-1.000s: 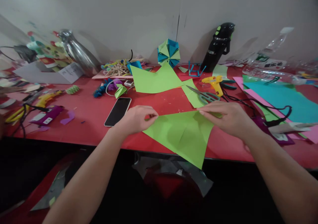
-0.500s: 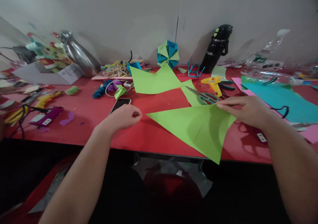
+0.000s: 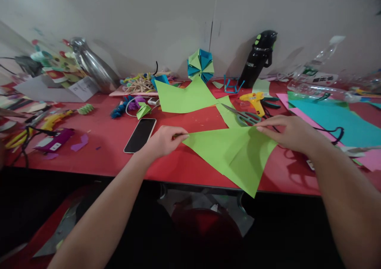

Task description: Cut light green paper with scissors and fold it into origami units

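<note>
A sheet of light green paper (image 3: 229,149) spans the space between my hands, one corner hanging toward the table's front edge. My left hand (image 3: 166,142) pinches its pointed left corner. At the upper right edge, my right hand (image 3: 285,132) grips the paper between thumb and fingers. Just behind the sheet lie grey-handled scissors (image 3: 248,118), on a narrower green paper piece (image 3: 228,114). Another green sheet (image 3: 187,96) with a curved cut edge rests farther back. Beside my left wrist is a phone (image 3: 139,136) with a dark screen.
On the red table (image 3: 107,149), a yellow glue gun (image 3: 253,102) and black bottle (image 3: 257,58) stand behind my right hand. A blue-green folded paper ball (image 3: 201,64) sits by the wall. Blue paper (image 3: 333,120) and plastic bottles (image 3: 315,64) are at right, a steel jug (image 3: 92,64) at left.
My left hand has moved right, off the phone, and taken the paper's left corner. The right hand and paper have shifted slightly left.
</note>
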{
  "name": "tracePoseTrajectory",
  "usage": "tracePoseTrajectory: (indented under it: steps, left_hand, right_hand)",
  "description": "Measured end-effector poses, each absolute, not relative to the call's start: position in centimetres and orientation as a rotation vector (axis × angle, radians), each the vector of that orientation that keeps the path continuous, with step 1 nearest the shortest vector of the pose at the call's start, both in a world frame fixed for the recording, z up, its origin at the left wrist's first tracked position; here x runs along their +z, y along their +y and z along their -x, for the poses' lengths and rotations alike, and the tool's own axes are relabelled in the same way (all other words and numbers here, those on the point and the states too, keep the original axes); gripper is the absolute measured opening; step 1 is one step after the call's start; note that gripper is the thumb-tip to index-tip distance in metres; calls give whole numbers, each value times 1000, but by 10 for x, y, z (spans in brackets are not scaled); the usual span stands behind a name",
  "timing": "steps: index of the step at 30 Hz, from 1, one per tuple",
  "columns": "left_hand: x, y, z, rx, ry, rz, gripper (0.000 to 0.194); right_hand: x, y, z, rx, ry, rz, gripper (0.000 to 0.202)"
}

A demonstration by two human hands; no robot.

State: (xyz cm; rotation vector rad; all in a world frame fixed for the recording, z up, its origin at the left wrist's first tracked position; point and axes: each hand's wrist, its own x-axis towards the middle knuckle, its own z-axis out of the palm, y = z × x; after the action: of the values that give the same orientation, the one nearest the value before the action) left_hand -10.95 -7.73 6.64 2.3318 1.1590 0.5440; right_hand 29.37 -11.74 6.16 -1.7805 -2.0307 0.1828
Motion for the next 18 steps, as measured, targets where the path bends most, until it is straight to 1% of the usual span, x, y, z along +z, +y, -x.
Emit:
tracePoseTrajectory:
  steps: [3, 5, 10, 13, 18]
  left_hand:
    - [63, -83, 102, 562, 1109, -2366, 27]
    - [61, -89, 96, 590, 1059, -2389, 28]
    - [57, -100, 85, 629, 939, -2411, 25]
    - [57, -100, 86, 648, 924, -2426, 25]
    - [62, -91, 97, 676, 962, -2416, 24]
  right_hand:
    - [62, -119, -269, 11, -2159, 1593, 34]
    - [62, -122, -243, 13, -2225, 1427, 30]
    - [60, -133, -181, 214, -2405, 1098, 22]
    - [61, -135, -170, 252, -2420, 1108, 20]
    - [58, -132, -183, 320, -2378, 1159, 17]
